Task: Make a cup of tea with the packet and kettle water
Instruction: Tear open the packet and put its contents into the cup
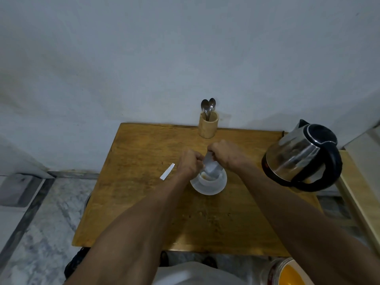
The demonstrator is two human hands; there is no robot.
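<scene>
A white cup (207, 183) on a white saucer (208, 189) stands in the middle of the wooden table (144, 202). Both hands hold a pale tea packet (210, 166) upended right over the cup's mouth. My left hand (190, 163) pinches its left side and my right hand (225, 153) grips its top. Light brown powder lies inside the cup. A torn-off white strip (167, 171) rests on the table left of the cup. The steel kettle (302, 155) with a black lid and handle stands at the table's right edge.
A wooden holder (208, 125) with two spoons stands at the table's back edge against the grey wall. A pale ledge (362, 182) runs along the right. An orange-lidded tub (287, 272) sits low at the front right. Marble floor lies to the left.
</scene>
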